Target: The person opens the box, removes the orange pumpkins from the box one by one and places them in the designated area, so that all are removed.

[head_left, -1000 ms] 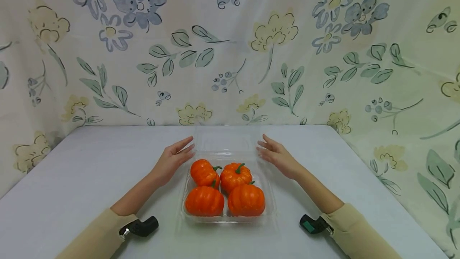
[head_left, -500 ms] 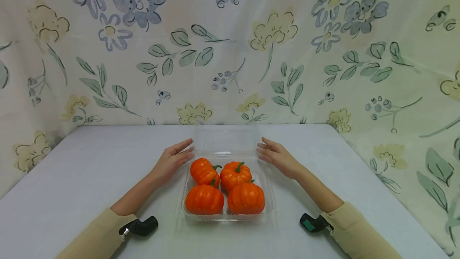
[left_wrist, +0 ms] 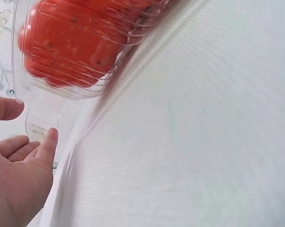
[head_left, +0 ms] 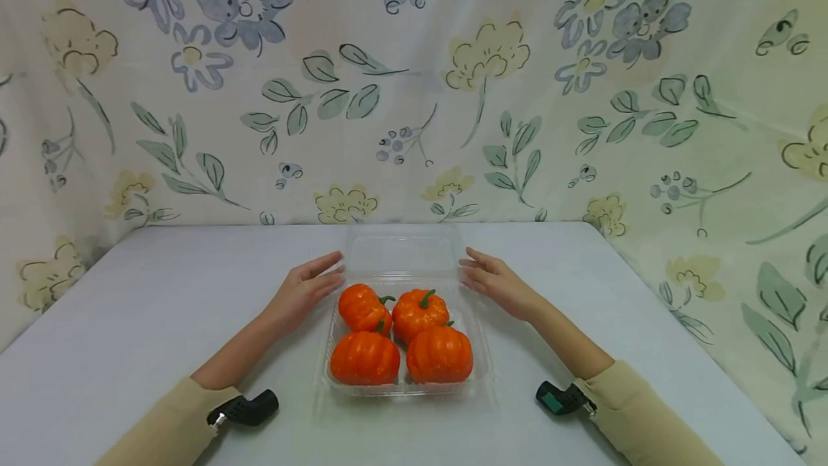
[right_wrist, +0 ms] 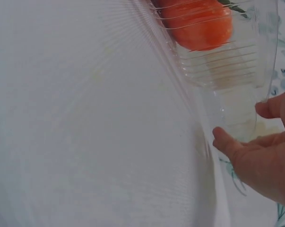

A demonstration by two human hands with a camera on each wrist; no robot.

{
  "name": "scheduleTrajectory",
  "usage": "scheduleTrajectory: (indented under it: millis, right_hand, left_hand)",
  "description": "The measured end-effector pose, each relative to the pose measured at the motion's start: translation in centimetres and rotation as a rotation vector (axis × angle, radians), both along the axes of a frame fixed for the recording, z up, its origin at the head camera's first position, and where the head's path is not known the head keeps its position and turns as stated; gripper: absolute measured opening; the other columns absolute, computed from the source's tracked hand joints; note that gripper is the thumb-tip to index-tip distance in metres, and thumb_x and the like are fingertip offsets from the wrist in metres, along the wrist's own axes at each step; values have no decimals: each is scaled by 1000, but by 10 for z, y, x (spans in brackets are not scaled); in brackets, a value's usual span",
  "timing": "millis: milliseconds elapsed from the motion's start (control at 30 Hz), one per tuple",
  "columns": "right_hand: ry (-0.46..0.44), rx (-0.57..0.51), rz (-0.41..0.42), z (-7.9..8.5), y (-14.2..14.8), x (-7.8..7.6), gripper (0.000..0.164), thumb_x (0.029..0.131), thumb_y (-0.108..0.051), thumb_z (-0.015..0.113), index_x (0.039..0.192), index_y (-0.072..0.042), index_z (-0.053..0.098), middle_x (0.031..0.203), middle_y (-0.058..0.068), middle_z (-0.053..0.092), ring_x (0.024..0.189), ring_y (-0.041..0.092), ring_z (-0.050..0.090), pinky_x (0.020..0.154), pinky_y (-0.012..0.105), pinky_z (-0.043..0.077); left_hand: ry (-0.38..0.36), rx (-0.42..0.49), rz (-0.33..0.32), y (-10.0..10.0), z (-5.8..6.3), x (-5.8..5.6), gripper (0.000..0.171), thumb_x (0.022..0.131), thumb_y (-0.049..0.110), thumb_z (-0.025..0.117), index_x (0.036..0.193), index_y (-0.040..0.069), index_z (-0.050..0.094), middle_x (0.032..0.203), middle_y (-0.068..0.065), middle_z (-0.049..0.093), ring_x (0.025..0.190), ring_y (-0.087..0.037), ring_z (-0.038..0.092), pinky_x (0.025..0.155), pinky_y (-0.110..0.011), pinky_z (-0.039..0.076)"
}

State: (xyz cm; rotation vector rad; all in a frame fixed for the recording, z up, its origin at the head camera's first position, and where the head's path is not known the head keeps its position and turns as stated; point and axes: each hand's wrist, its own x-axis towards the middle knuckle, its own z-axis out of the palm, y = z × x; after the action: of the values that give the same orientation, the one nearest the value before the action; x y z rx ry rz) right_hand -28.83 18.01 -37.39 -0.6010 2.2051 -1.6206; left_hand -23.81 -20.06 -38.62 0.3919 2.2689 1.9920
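A clear plastic clamshell box (head_left: 410, 390) stands in the middle of the table, its transparent lid (head_left: 402, 250) folded back on the far side. Several small orange pumpkins with green stems sit inside, such as the front left pumpkin (head_left: 365, 358) and the front right pumpkin (head_left: 440, 354). My left hand (head_left: 304, 292) is at the left side of the lid, near the hinge, fingers extended and relaxed. Opposite it, my right hand (head_left: 498, 285) has its fingertips close to the lid's right side. Both wrist views show each thumb near a box corner and the fingers spread apart from it.
The white table (head_left: 194, 286) extends to both sides. Behind it hangs a floral curtain (head_left: 414, 92), which also runs along the right side. A black wrist device (head_left: 244, 408) is on the left sleeve, and another black device (head_left: 561, 399) is on the right one.
The head view has shifted slightly, moving the whole scene a little left. Both hands stay beside the lid, and the pumpkins and box keep their places.
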Motion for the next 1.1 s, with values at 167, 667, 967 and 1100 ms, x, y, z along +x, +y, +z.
scheduleTrajectory:
  millis: [167,667,967,1100]
  right_hand:
    - [30,69,-28,3,-1,2,65,113,-16,44,163,12,13,164,37,29,150,51,37,118,55,39]
    - [185,235,-103,18,-2,15,57,111,-18,53,158,9,38,161,31,40,142,48,50,111,54,49]
    - [375,330,-131,22,-7,31,53,107,-16,60,152,8,48,158,29,46,144,52,46,110,58,48]
    - [389,286,-114,27,-9,35,54,106,-14,61,153,7,47,160,29,44,145,53,44,109,56,48]
  left_hand:
    - [-25,36,-4,-1,1,1,62,110,12,50,162,-9,26,171,-26,24,155,-43,32,106,-21,49]
    - [-40,-6,-1,-4,7,14,63,111,18,52,163,-7,27,169,-27,30,147,-34,49,104,-23,52]
    - [-39,-63,26,-3,8,29,63,109,20,57,162,-4,34,162,-26,42,146,-41,49,102,-27,55]
    - [-37,-62,33,-4,7,36,61,109,20,58,161,-4,36,160,-26,46,142,-35,54,101,-27,56]
